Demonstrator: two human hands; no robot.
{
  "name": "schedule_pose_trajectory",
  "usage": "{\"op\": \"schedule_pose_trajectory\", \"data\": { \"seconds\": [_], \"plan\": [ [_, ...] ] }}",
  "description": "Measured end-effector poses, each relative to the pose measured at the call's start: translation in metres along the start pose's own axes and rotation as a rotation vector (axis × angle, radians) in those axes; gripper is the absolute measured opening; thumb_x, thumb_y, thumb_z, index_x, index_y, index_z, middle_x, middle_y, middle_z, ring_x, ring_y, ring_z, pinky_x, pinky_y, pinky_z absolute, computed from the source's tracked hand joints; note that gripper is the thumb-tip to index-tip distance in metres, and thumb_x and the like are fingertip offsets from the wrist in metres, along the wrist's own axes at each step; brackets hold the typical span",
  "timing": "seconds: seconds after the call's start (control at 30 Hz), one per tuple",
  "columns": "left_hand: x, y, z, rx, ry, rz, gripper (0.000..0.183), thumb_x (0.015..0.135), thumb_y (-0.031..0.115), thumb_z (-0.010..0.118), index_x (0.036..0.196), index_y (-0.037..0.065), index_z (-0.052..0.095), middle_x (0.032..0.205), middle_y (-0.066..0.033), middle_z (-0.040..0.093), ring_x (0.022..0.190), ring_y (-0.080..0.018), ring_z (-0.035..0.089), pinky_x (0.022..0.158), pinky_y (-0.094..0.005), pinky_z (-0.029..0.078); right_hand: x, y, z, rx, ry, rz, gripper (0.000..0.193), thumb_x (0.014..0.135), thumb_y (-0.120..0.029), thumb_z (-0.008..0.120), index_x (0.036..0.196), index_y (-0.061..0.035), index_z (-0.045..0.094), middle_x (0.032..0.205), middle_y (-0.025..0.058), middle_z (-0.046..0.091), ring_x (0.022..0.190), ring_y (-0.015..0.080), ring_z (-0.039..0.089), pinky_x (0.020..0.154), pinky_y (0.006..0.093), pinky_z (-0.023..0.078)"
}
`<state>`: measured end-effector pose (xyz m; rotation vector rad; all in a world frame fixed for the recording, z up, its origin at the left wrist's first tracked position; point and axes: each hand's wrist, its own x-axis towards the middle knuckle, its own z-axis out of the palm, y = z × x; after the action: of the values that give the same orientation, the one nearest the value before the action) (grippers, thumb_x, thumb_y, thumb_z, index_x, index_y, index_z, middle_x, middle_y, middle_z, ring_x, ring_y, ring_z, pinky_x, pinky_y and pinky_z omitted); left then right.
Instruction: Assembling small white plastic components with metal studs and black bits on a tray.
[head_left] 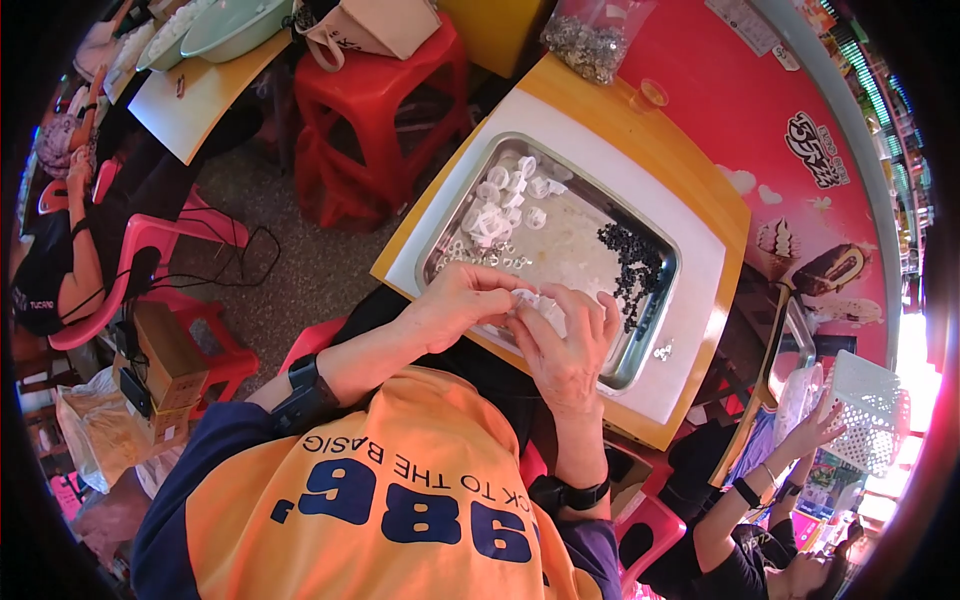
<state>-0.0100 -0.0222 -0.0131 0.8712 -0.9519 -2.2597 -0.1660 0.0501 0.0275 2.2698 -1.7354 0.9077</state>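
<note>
Over the near edge of a shallow metal tray, my left hand and my right hand meet at the fingertips. Both are closed on a small white plastic part, mostly covered by the fingers. Inside the tray, a pile of white plastic pieces, some of them ring-shaped, lies at the far left. Small shiny pieces are scattered just beyond my left hand. Many tiny black parts are heaped along the tray's right side.
The tray stands on a white board upon a yellow-edged table. A bag of metal parts and a small orange cup sit beyond it. Red stools stand far left. Other people sit at both sides.
</note>
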Motion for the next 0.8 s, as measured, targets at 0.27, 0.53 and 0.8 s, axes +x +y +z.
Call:
{"op": "schedule_pose_trajectory", "data": {
  "seconds": [0.27,0.53,0.8],
  "plan": [
    [-0.006,0.006,0.007,0.146,0.033,0.022,0.023,0.089,0.009,0.058,0.104,-0.007,0.063,0.09,-0.0111,0.065,0.077,-0.0174,0.066,0.071,-0.0291,0.055,-0.012,0.001,0.013,0.0,0.037,-0.026,0.026,0.069,-0.015,0.073,0.094,-0.0138,0.068,0.106,0.0011,0.058,0.097,0.0181,0.053,0.096,0.0438,0.033],
    [-0.004,0.012,-0.002,-0.241,-0.128,-0.116,0.029,0.093,0.01,0.052,0.115,-0.008,0.057,0.104,-0.0141,0.062,0.093,-0.0207,0.064,0.084,-0.0325,0.054,-0.016,0.005,0.013,0.055,0.09,0.008,0.029,0.068,-0.015,0.074,0.095,-0.0166,0.067,0.108,0.0008,0.058,0.099,0.0187,0.054,0.098,0.0452,0.031],
    [0.001,0.008,-0.014,-0.373,-0.138,-0.262,0.028,0.091,0.007,0.057,0.116,-0.003,0.058,0.109,-0.0123,0.063,0.099,-0.0197,0.063,0.088,-0.0284,0.053,-0.017,0.029,0.006,0.538,0.033,0.405,0.02,0.074,-0.015,0.072,0.092,-0.0091,0.068,0.102,0.0073,0.061,0.097,0.0246,0.056,0.086,0.038,0.043]
  ]
}}
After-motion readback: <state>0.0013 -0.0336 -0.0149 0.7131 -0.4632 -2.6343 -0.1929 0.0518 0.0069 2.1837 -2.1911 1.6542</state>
